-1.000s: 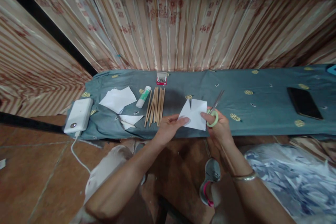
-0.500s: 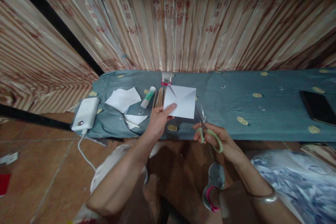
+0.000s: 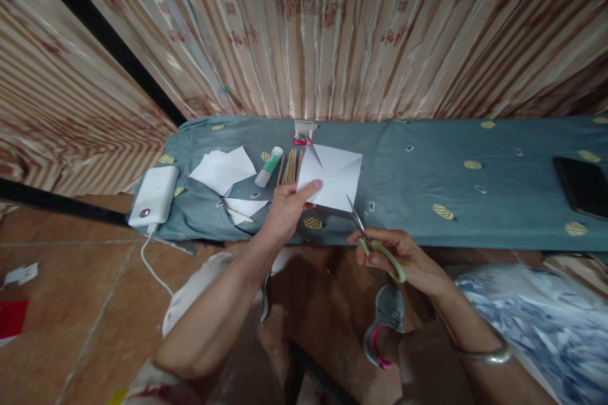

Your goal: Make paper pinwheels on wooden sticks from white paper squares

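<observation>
Pinched by its left side, a white square of paper (image 3: 335,171) is in my left hand (image 3: 291,205), thumb on top. A slit cut runs in from its upper left corner, and crease lines show on it. My right hand (image 3: 396,250) is closed round the green handles of a pair of scissors (image 3: 360,226). The scissors' tips lie at the paper's lower right corner; whether they touch it I cannot tell. Beside my left hand are several thin wooden sticks (image 3: 290,168), partly hidden, and a green and white glue stick (image 3: 268,166).
On the cloth-covered bench (image 3: 413,190) lie white paper pieces (image 3: 222,171), a pencil-like stick (image 3: 240,214) on another sheet, a small box of metal pins (image 3: 303,134), a white power bank (image 3: 154,196) with a cable, and a black phone (image 3: 582,185). A curtain (image 3: 323,44) hangs behind.
The scissors have swung to the left and up, bringing their tips to the paper's lower right corner. My left hand keeps its hold on the paper. The camera view has shifted slightly.
</observation>
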